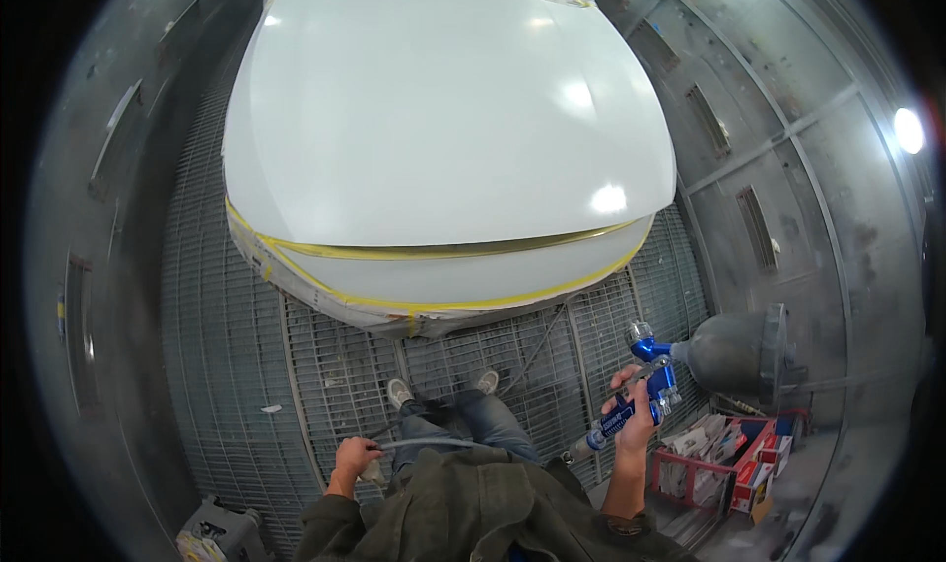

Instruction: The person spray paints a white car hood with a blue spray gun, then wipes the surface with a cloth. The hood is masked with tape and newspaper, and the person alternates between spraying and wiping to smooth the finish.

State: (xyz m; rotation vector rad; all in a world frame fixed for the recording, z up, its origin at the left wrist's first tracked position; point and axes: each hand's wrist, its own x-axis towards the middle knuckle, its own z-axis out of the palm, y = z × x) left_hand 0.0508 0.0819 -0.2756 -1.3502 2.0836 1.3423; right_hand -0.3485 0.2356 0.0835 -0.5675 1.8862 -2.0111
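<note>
The blue spray gun (645, 385) is in the right hand (636, 412). The fingers are wrapped tight around its handle, and one finger lies along the front of it. The gun is held up at the person's right side. Its grey paint cup (734, 350) sticks out to the right, away from the hand, tipped on its side. A shiny metal end pokes out under the hand, and a hose joins there.

The left hand (353, 459) is closed in a fist around a thin grey hose (434, 445). The hose runs from that fist across the person's front toward the gun hand.

Between the two hands are the person's legs in jeans and two light shoes (399, 393) on a metal grate floor (227, 345).

Just past the shoes, in front of both hands, is the white car hood (434, 119). It looks shiny and wet. Yellow tape (434, 252) runs along its front edge.

Below and right of the gun hand is a red crate (734, 459) with boxes and papers in it. Below the left hand is a small grey box (217, 534). Grey metal walls (788, 188) go all around.
</note>
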